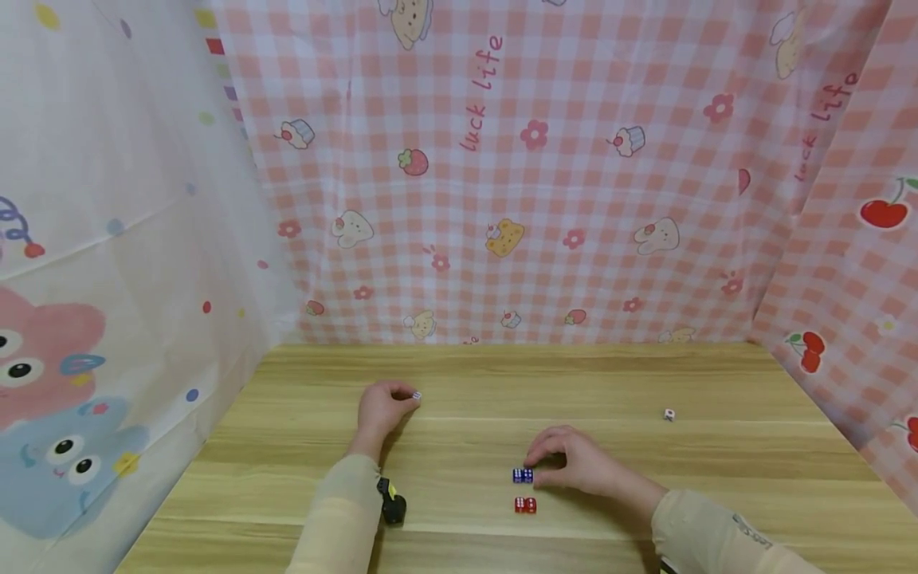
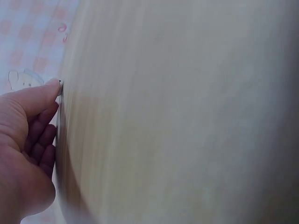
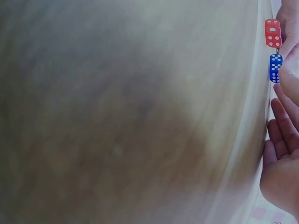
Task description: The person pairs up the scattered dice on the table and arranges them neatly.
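Observation:
My left hand [image 1: 382, 410] reaches out at the left and pinches a small white die [image 1: 417, 395] between thumb and fingertips. In the left wrist view the thumb [image 2: 46, 95] covers nearly all of that die. Nearer the middle, my right hand [image 1: 577, 464] holds the right one of two blue dice [image 1: 518, 476] set side by side. Its thumb is at the die's right side and the index fingertip at the far side. Two red dice [image 1: 525, 505] lie together just in front of the blue pair; both colours also show in the right wrist view.
Another white die [image 1: 669, 414] lies alone toward the back right of the wooden table [image 1: 459, 550]. A black strapped device [image 1: 391, 504] sits at the left wrist. Patterned cloths [image 1: 459, 191] hang behind the table and at both sides.

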`<act>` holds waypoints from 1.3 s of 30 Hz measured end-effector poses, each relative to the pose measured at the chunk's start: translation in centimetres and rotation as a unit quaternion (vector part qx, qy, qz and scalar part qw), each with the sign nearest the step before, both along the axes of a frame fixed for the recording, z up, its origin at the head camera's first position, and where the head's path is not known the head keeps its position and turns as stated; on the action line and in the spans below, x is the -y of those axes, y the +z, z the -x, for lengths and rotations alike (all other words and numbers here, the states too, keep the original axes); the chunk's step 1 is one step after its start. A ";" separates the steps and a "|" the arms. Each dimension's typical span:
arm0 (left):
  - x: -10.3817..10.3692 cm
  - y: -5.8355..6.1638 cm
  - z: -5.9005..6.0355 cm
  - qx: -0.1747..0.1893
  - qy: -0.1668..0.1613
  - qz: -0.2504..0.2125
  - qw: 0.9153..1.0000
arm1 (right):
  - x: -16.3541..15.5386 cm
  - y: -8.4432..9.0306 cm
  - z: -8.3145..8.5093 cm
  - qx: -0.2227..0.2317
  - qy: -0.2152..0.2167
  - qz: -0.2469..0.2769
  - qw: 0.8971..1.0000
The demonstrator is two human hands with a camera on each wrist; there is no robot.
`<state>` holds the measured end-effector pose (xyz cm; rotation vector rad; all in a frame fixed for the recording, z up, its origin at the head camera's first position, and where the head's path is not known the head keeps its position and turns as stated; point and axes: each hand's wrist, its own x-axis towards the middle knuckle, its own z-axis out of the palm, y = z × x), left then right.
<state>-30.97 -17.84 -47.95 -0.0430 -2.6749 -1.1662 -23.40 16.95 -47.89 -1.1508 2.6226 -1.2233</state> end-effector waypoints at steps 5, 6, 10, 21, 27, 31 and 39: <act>-1.3 0.0 0.0 0.009 -0.034 0.003 0.999 | 0.0 0.0 0.0 0.009 -0.004 -0.002 1.000; -1.5 0.0 0.0 0.010 -0.042 0.003 0.999 | 0.0 0.0 0.0 0.010 -0.004 -0.002 1.000; -2.5 0.2 -0.2 0.014 -0.072 0.009 0.997 | 0.0 0.0 0.0 0.010 -0.004 -0.002 1.000; -4.8 0.4 -0.6 0.032 -0.158 0.014 0.987 | 0.0 -0.5 0.3 -0.017 0.013 0.011 1.000; -6.1 0.6 -1.0 0.038 -0.190 0.019 0.981 | 0.0 -0.5 0.3 -0.019 0.010 0.008 1.000; -6.8 0.6 -1.2 0.044 -0.211 0.021 0.976 | 0.1 -0.5 0.3 -0.018 0.009 0.007 1.000; -8.0 0.6 -1.6 0.055 -0.238 0.011 0.970 | -0.1 -0.1 0.0 0.002 0.005 0.011 1.000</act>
